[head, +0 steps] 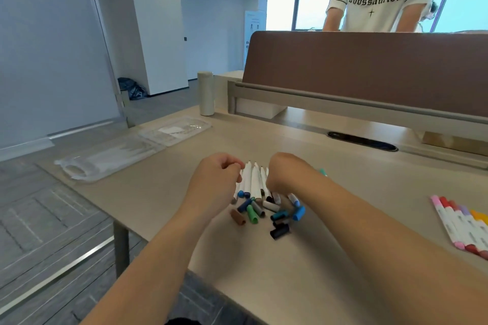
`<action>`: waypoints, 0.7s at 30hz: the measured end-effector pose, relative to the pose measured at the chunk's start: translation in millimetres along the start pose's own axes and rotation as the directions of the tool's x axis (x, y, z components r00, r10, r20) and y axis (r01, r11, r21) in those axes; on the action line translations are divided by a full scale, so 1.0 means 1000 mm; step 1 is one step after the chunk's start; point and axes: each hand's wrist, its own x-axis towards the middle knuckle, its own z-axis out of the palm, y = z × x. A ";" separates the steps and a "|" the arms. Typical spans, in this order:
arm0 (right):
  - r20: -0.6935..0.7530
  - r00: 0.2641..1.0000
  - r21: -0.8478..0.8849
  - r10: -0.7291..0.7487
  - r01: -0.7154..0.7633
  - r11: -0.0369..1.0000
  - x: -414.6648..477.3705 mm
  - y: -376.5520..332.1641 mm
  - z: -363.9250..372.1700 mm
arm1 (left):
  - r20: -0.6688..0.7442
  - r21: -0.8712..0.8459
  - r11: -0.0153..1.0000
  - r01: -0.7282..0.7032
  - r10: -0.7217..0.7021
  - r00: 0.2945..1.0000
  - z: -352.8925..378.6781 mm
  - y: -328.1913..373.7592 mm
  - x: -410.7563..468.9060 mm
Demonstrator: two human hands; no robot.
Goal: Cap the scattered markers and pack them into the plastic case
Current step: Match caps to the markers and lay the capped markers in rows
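Well, the desk [290, 266] is broad and pale, and the plastic case [126, 155] lies opened flat at its far left, well apart from the work. It looks thin, clear and springy to me, likely to skate if nudged, so I would steady it by the rim when loading.

Nearer, the left hand [219, 179] curls against one side of a fan of uncapped markers [253, 179], its fingers bent round the outer barrels. The right hand [286, 174] arches over the other side with its fingers hidden, so I cannot tell whether it grips or only herds.

The markers should be light, stiff and smooth, and apt to roll. They are best taken mid-barrel. They are white-bodied, with coloured ends toward the person. A row of capped markers [459, 221] in pinks, reds, purple and orange lies at the desk's right.

Smallest, the loose caps [264, 212] in blue, green, brown and black sit jumbled just before the fan. They look slick, so pinch them by the sides.
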 end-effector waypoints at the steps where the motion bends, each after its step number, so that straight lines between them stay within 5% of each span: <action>1: 0.007 1.000 -0.014 0.006 -0.006 1.000 0.000 -0.002 0.000 | 0.000 0.011 1.000 0.000 0.000 1.000 -0.002 -0.001 -0.001; 12: 0.010 0.997 0.108 0.074 -0.074 0.991 -0.003 0.002 -0.003 | 0.180 0.360 0.924 -0.130 0.068 0.981 0.011 -0.011 -0.010; 21: 0.066 0.997 0.583 0.030 -0.063 0.810 -0.036 0.041 -0.015 | 0.447 0.686 0.529 -0.500 0.235 0.863 0.042 -0.014 0.005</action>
